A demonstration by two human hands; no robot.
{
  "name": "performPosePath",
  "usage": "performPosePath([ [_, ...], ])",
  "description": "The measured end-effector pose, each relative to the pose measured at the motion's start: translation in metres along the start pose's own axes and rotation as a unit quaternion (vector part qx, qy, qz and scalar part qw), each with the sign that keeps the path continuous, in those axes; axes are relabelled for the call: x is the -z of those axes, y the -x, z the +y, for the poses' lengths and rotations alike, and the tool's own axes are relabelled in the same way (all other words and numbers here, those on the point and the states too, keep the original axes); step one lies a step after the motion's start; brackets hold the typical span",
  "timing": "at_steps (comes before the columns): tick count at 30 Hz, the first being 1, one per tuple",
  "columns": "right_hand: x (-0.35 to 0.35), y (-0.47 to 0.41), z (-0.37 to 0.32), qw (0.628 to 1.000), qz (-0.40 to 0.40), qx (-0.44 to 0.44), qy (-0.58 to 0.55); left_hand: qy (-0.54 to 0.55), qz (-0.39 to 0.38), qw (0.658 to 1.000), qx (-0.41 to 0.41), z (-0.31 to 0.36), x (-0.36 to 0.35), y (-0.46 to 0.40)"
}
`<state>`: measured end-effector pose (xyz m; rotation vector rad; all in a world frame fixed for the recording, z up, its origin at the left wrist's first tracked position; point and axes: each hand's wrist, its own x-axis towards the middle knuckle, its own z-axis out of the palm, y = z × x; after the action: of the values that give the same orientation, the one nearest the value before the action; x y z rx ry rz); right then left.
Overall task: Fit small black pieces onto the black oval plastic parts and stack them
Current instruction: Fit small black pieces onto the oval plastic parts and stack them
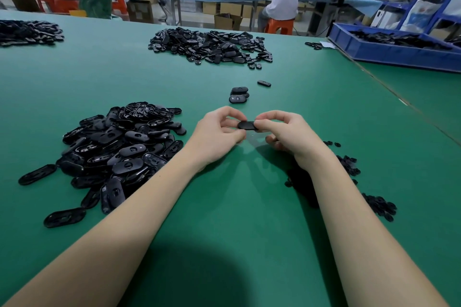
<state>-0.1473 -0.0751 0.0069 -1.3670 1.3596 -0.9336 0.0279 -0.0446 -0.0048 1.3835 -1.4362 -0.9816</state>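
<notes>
1 oval part (247,125) is being pinched between the left hand (219,132) and right hand (289,132); 3 finished parts (239,94) are being kept stacked just beyond.

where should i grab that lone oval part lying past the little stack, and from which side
Take the lone oval part across its two long edges, coming straight down from above. It lies flat on the green mat, apart from the small stack and the far pile, so its narrow width is free for thumb and finger, while its rounded ends would probably slip.
</notes>
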Motion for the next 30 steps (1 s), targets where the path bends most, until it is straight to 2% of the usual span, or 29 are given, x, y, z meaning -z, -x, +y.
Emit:
performPosePath([
  [3, -0.001, 0.000, 0.001, 1.000, -0.002, 0.000, -0.008, -0.107, 0.025, 0.993, -0.051, 0.000, 0.000, 0.001],
  [7, -0.002, -0.001, -0.001, 1.000, -0.002, -0.018, -0.008, -0.178, 0.058, 0.979, -0.077, -0.002, 0.001, 0.000],
  [11, -0.003, -0.001, -0.002, 0.999, -0.005, -0.034, -0.023, -0.173, 0.096, 0.977, -0.075, -0.002, 0.005, -0.010],
  [16, -0.003, -0.003, -0.002, 0.998, -0.009, -0.053, -0.019, -0.133, 0.180, 0.970, -0.095, 0.004, 0.001, -0.051],
  [18, -0.003, -0.003, -0.001, 0.998, -0.007, -0.054, -0.025, -0.126, 0.189, 0.971, -0.075, 0.007, -0.002, -0.075],
  [24, -0.006, -0.005, -0.001, 0.999, -0.005, -0.053, -0.011, -0.070, 0.185, 0.977, 0.076, 0.002, -0.010, -0.127],
  [30, -0.007, -0.005, 0.001, 0.999, 0.001, -0.047, -0.004, -0.060, 0.198, 0.971, 0.117, -0.003, -0.012, -0.134],
])
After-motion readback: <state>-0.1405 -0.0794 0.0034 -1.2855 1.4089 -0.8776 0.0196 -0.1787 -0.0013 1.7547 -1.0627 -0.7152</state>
